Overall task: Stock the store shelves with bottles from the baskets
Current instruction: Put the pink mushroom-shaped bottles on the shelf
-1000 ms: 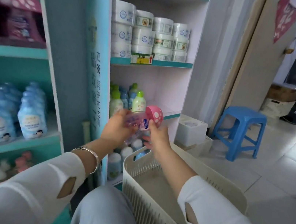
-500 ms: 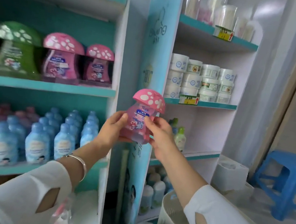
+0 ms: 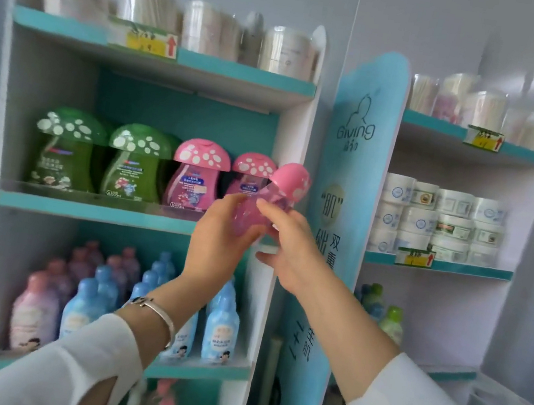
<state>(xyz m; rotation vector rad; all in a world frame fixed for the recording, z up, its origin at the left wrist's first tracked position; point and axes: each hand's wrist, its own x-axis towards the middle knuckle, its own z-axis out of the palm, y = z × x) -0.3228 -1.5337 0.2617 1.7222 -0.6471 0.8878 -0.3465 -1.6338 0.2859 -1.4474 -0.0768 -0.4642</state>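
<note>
A pink bottle with a mushroom-shaped cap point(image 3: 271, 199) is tilted to the right in front of the middle shelf point(image 3: 97, 212). My left hand point(image 3: 221, 240) grips its lower body from the left. My right hand point(image 3: 287, 243) pinches it from the right, thumb on its side. Behind it on the shelf stand two pink mushroom bottles point(image 3: 197, 174) and two green ones point(image 3: 99, 156). The held bottle hangs at the shelf's right end, just ahead of the rightmost pink bottle.
A blue upright panel point(image 3: 352, 180) divides the left shelf unit from the right one, which holds white jars point(image 3: 439, 221). Blue and pink bottles point(image 3: 127, 296) fill the shelf below. Clear tubs point(image 3: 182, 19) line the top shelf.
Both hands have lifted the pink bottle up from the basket to the middle shelf's level. It now tilts to the right. The view has swung up and left.
</note>
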